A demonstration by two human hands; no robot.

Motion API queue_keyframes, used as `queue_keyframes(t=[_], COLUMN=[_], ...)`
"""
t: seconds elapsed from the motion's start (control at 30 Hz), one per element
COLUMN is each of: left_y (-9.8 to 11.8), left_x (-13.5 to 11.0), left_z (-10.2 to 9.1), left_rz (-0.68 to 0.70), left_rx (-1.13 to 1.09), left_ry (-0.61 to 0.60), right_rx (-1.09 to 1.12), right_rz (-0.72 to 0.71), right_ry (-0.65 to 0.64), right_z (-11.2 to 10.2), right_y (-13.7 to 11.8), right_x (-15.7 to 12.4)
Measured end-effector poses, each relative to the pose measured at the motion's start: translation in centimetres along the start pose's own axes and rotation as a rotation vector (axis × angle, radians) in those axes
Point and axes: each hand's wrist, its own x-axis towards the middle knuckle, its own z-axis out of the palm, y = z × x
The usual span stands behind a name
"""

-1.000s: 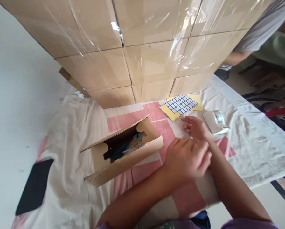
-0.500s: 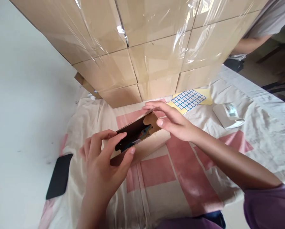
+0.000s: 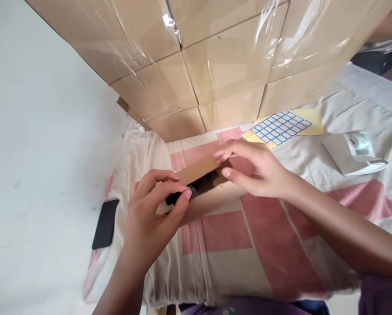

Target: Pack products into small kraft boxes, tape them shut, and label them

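Note:
A small brown cardboard box (image 3: pixel 212 199) lies on the cloth between my hands, its long upper opening partly covered by a back flap (image 3: pixel 197 170). Dark contents show inside. My left hand (image 3: pixel 156 205) is at the box's left end, thumb and forefinger pinched together over the opening. A bit of clear, shiny film shows by those fingertips, but what they pinch is unclear. My right hand (image 3: pixel 255 168) grips the right end, fingers curled on the flap's far corner and thumb at the near side.
Behind stands a tall stack of cardboard boxes (image 3: pixel 229 57) in clear wrap. A sheet of blue-bordered labels (image 3: pixel 281 127) lies right of centre, near a white device (image 3: pixel 355 151). A black phone (image 3: pixel 106 224) rests by the wall. Another person's arm (image 3: pixel 388 26) shows at upper right.
The back flap has come down over part of the opening. My left thumb and forefinger have closed together, and my right fingers have curled onto the box. The view has shifted.

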Motion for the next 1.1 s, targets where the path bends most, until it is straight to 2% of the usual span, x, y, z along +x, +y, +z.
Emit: queue_keyframes(t=[0.07, 0.17, 0.23, 0.37, 0.47, 0.6, 0.8, 0.9, 1.1], left_y=[0.0, -0.3, -0.7, -1.4, -1.4, -1.7, -3.0, -3.0, -2.0], left_x=[0.3, 1.3, 2.1, 3.4, 3.9, 4.4, 4.6, 4.4, 3.7], left_z=[0.1, 0.3, 0.6, 1.1, 1.3, 1.6, 2.1, 2.3, 2.6], left_rz=[-0.099, -0.311, -0.409, -0.406, -0.389, -0.437, -0.442, -0.423, -0.351], left_rx=[-0.056, -0.146, -0.174, -0.139, -0.088, 0.000, -0.083, -0.102, -0.076], left_ry=[-0.087, -0.316, -0.417, -0.507, -0.533, -0.519, -0.517, -0.501, -0.498], right_rx=[-0.037, -0.052, -0.062, -0.111, -0.116, -0.106, -0.139, -0.162, -0.419], right_rz=[-0.020, -0.034, -0.037, -0.044, -0.049, -0.056, -0.075, -0.095, -0.197], right_ry=[-0.036, -0.040, -0.042, -0.072, -0.083, -0.084, -0.088, -0.092, -0.253], right_z=[-0.2, -0.2, -0.1, 0.0, 0.1, 0.4, 0.8, 1.0, 0.7], right_y=[-0.2, -0.2, -0.1, 0.1, 0.3, 0.5, 0.8, 0.9, 0.0], right_x=[-0.3, -0.5, -0.6, -0.9, -1.1, -1.1, -1.0, -0.9, -0.9])
